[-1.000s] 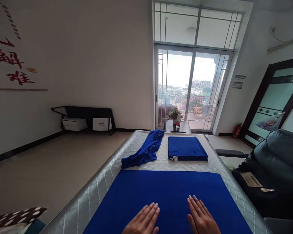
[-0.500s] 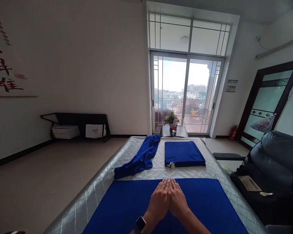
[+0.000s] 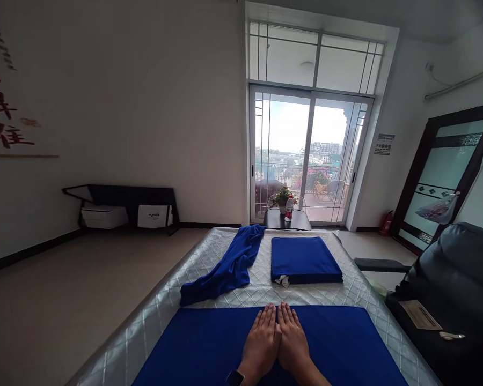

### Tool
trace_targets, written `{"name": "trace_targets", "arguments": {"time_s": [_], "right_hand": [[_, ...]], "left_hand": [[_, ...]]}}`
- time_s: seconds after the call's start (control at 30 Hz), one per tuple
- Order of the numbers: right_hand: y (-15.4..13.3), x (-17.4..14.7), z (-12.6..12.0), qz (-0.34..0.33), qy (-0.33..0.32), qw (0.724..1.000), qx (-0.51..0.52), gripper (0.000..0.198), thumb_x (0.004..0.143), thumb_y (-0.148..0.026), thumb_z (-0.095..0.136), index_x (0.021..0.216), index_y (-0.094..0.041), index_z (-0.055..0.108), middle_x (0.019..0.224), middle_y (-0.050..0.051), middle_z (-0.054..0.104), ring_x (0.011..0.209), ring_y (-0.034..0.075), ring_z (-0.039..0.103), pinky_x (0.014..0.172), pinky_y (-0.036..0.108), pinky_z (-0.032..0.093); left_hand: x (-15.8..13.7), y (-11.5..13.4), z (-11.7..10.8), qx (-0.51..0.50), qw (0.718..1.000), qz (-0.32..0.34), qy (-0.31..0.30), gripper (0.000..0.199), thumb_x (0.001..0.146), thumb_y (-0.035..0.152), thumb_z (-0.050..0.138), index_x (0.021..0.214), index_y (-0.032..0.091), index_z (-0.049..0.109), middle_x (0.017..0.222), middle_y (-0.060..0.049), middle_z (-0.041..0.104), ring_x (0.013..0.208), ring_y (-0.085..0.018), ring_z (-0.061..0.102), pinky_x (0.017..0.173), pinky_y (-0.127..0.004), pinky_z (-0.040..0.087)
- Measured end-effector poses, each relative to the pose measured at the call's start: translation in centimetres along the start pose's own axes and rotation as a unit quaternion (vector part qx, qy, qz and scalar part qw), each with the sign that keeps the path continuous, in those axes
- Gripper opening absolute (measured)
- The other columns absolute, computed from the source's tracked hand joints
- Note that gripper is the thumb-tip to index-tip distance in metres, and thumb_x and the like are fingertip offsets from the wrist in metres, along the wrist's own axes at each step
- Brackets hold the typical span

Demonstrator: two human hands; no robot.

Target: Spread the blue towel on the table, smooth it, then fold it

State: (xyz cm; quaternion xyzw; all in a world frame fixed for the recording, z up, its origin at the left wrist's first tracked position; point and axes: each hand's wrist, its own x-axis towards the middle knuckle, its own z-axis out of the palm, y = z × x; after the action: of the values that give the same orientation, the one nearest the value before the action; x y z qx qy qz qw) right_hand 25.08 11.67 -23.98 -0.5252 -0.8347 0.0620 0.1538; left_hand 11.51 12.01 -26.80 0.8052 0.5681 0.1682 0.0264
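Big quilted mattress fills most of the view, silvery cover, running away toward the balcony door. Spread flat over its near end is a blue cloth, reaching almost from the left edge to the right edge, with its far hem lying straight across the mattress. Looks like it's laid out that way so it can be pressed smooth, though that's just my read. At the far end, toward the right edge, sits a folded cloth, squared up neat with a small tag poking out at its near left corner, so that one seems finished. Beside it on the far left a crumpled cloth lies loosely heaped, trailing diagonally toward the left edge. A dark chair stands off the right edge. Now the hands: left hand and right hand both rest palm-down on the spread cloth near the middle of its far hem, side by side and touching, fingers straight and flat, gripping nothing. A watch shows on the left wrist.
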Motion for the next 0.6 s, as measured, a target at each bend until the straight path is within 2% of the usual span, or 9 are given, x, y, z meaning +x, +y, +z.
{"name": "trace_targets", "arguments": {"time_s": [0.2,0.37,0.47,0.6], "right_hand": [[-1.1,-0.8,-1.2,0.03,-0.023,0.999,-0.015,0.059,0.098,-0.027,0.026,0.153,-0.009,0.028,0.161,0.012,0.023,0.149,0.026,0.018,0.122,0.043,0.019],[-0.7,-1.9,-1.6,0.059,-0.011,0.998,-0.022,0.059,0.099,-0.031,0.023,0.153,-0.007,0.028,0.16,0.012,0.024,0.148,0.024,0.021,0.121,0.043,0.021],[1.9,-3.3,-2.2,0.091,-0.006,0.995,-0.041,0.061,0.098,-0.035,0.022,0.152,-0.008,0.031,0.159,0.01,0.027,0.147,0.023,0.024,0.12,0.043,0.023],[8.3,-5.7,-3.9,0.128,0.009,0.989,-0.071,0.061,0.097,-0.037,0.022,0.151,-0.01,0.035,0.157,0.01,0.033,0.146,0.022,0.027,0.12,0.042,0.024]], "left_hand": [[-0.4,0.9,-1.7,0.014,0.999,-0.004,-0.034,0.06,0.101,0.037,0.017,0.152,0.008,0.031,0.16,-0.016,0.03,0.149,-0.025,0.023,0.123,-0.047,0.026],[-1.5,0.2,-3.8,0.024,0.999,-0.013,-0.041,0.069,0.1,0.052,0.021,0.151,0.008,0.034,0.158,-0.016,0.034,0.148,-0.026,0.026,0.121,-0.047,0.028],[-2.9,-2.2,-5.3,0.028,0.998,-0.034,-0.051,0.07,0.099,0.056,0.021,0.152,0.013,0.033,0.159,-0.012,0.033,0.148,-0.024,0.025,0.122,-0.045,0.027],[-5.2,-7.3,-7.6,0.033,0.995,-0.084,-0.039,0.072,0.097,0.059,0.023,0.151,0.014,0.036,0.157,-0.012,0.036,0.147,-0.025,0.028,0.121,-0.044,0.027]]}}
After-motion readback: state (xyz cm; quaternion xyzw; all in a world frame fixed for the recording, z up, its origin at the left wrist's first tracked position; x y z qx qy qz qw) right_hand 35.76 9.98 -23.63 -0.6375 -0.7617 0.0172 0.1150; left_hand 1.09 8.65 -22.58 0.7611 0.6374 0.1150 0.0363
